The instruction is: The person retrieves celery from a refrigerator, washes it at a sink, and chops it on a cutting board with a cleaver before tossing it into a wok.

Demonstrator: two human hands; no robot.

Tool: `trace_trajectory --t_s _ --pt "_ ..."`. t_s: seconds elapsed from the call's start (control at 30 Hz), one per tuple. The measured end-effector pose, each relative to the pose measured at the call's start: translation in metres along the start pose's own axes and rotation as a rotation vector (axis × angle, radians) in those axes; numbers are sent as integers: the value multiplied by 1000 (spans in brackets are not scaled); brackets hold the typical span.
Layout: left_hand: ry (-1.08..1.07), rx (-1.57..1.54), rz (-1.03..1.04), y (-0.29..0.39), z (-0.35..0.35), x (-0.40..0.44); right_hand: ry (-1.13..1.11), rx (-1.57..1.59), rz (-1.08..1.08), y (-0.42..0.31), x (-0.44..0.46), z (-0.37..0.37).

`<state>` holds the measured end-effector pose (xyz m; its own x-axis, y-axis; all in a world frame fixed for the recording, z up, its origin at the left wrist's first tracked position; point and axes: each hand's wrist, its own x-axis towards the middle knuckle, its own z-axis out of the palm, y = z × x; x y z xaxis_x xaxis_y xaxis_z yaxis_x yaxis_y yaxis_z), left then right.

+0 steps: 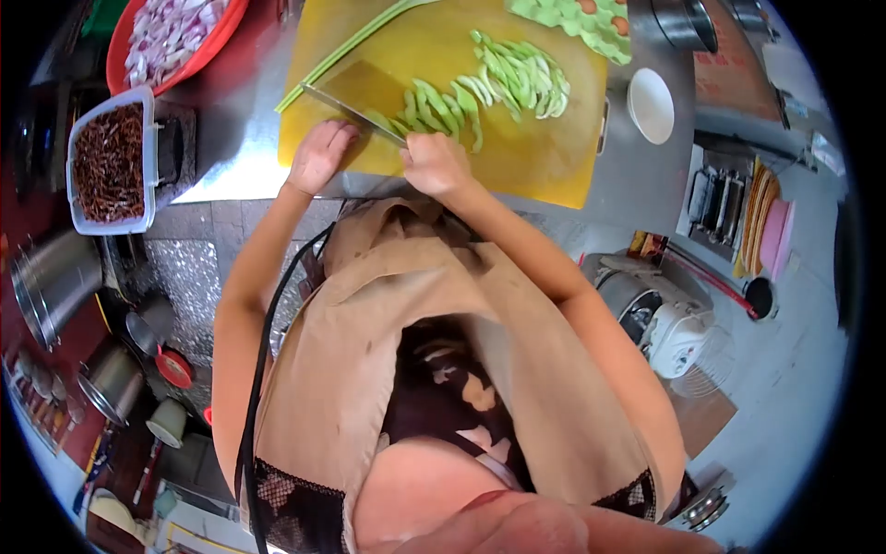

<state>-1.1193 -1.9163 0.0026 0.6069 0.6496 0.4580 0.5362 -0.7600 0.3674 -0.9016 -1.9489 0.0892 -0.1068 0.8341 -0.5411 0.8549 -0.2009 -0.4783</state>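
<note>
My right hand (pixel 436 164) is closed around the handle of a kitchen knife (pixel 353 100). The broad blade points left and away across the yellow cutting board (pixel 517 171). At the near left edge of the board is my left hand (pixel 323 157), fingers curled together. Anything under those fingers is hidden. Sliced green pepper strips (pixel 434 109) lie just beyond the knife, partly behind its blade. Farther right is a larger pile of pale green strips (pixel 524 78). Long green stalks (pixel 355 42) stretch over the board's far left part.
A red basin of chopped onion (pixel 177 39) stands at far left, near a clear tub of dark reddish-brown strips (pixel 109 162). An egg tray (pixel 572 20) overlaps the board's far right corner. A white bowl (pixel 652 106) sits to the right, and a rice cooker (pixel 674 337) stands lower right.
</note>
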Motion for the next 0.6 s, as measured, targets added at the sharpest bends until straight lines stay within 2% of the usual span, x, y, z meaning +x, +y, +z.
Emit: trace_trajectory --t_s 0.07,0.1,0.17,0.23,0.27,0.33,0.4,0.43,0.57,0.6 --pt "11 29 -75 9 -1 13 167 -13 -118 13 -13 -12" --pt "26 46 -111 18 3 21 372 5 -283 38 -18 -7" --pt "42 14 -71 37 15 53 696 -73 -290 59 -28 -17" --pt "35 -53 -13 51 41 90 836 46 -280 82 -36 -34" --pt "25 -45 15 58 50 111 846 49 -278 89 -41 -41" --pt "15 -36 52 64 67 140 820 259 -83 99 -53 -53" --pt "-327 92 116 63 83 155 827 255 -57 111 -65 -56" --pt "-406 85 89 61 86 161 823 249 -35 116 -71 -55" --pt "-419 -28 106 44 83 167 827 275 -20 136 -94 -39" --pt "-467 -39 56 41 82 168 731 255 36 141 -100 -35"
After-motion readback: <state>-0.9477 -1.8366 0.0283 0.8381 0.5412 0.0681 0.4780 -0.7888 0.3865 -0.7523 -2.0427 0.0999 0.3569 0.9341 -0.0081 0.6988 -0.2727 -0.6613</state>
